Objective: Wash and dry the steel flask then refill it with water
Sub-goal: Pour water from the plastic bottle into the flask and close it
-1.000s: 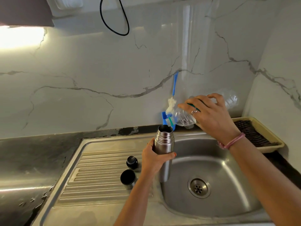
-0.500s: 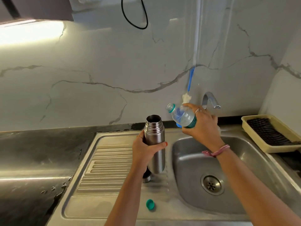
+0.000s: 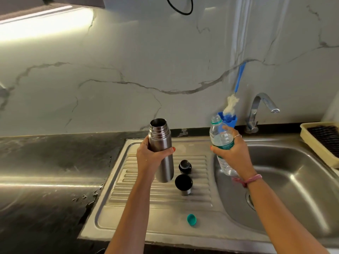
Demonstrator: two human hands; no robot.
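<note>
Frame centre: your left hand (image 3: pixel 152 158) grips the open flask (image 3: pixel 161 151), your right hand (image 3: pixel 236 154) the uncapped bottle (image 3: pixel 221 142); keep both upright and level.

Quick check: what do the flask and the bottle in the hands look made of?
Flask: brushed steel by its look, a dull grey sheen with ringed neck. Bottle: clear thin plastic, most likely; you see through it, and its walls are ribbed.

I see bare forearms; the left hand (image 3: pixel 150 156) wears a thin ring – the right hand (image 3: pixel 236 153) a ring, pink wrist band (image 3: pixel 246 180), orange nail polish.
</note>
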